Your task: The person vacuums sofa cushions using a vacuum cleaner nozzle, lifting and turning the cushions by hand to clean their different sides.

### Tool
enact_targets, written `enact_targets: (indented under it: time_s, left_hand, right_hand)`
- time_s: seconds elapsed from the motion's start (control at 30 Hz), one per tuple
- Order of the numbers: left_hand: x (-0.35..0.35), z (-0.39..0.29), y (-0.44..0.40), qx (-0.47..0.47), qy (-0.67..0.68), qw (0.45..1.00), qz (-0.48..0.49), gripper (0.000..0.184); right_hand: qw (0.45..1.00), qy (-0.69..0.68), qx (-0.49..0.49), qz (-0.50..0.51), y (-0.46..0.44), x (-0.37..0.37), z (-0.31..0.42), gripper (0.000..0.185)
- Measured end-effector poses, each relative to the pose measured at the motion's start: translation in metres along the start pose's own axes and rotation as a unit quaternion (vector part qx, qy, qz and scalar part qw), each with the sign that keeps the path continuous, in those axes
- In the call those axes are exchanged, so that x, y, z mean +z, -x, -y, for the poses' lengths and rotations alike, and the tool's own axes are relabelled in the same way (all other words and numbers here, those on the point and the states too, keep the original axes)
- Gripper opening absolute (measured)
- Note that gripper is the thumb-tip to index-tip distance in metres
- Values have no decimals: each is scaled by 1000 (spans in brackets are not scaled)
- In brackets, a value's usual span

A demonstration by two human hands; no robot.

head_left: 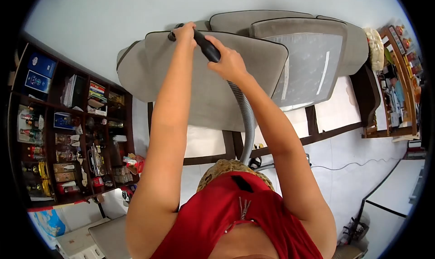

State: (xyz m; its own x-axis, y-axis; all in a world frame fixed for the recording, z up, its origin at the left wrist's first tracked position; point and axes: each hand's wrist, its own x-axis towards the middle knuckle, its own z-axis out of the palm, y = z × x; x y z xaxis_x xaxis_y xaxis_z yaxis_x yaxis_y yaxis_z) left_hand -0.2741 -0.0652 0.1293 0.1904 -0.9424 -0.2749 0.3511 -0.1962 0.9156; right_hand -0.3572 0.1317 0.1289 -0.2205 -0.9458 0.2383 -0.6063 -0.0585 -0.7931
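Observation:
Both of my hands are on a black vacuum cleaner handle (pixel 206 47) that reaches over a grey sofa cushion (pixel 204 87). My left hand (pixel 186 33) is wrapped round it near its far end, by the cushion's top edge. Lower down, my right hand (pixel 230 62) grips the thick part of the handle, where the ribbed grey hose (pixel 245 111) begins. That hose runs down between my arms towards the floor. Whether the nozzle touches the cushion cannot be made out, since my left hand covers much of that end.
Another cushion (pixel 308 68) leans to the right, its pale underside showing. Below is the sofa's dark wooden frame (pixel 233 143) with white panels. Dark shelves (pixel 54 107) full of bottles and books stand left, a wooden rack (pixel 401 73) right. A grey cord (pixel 349 165) crosses the floor.

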Motion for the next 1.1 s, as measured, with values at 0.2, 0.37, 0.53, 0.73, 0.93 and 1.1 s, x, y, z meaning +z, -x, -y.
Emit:
enact_targets:
  time_s: [0.2,0.37,0.53,0.73,0.93,1.1]
  left_hand:
    - [37,29,14,-13,-18,998,56,18]
    - [61,48,34,-24,-31,996,77,27]
    - [83,68,76,-20,-47,994,94,45]
    - [111,102,128,-35,-76,988,131,69]
    - [130,129,187,-36,-188,966,172,103]
    - [151,153,225,-29,-212,958,191,96]
  right_hand:
    - [998,-36,46,-32,16,-23,-8,78]
    - [996,-21,71,-44,32,-49,-16,74]
    - [994,-29,88,-59,59,-79,-30,75]
    - [990,-13,96,-100,97,-111,-52,76]
    - [983,-20,73,-167,134,-129,-92,80]
    - [973,-56,142,-171,162,-151,-103,79]
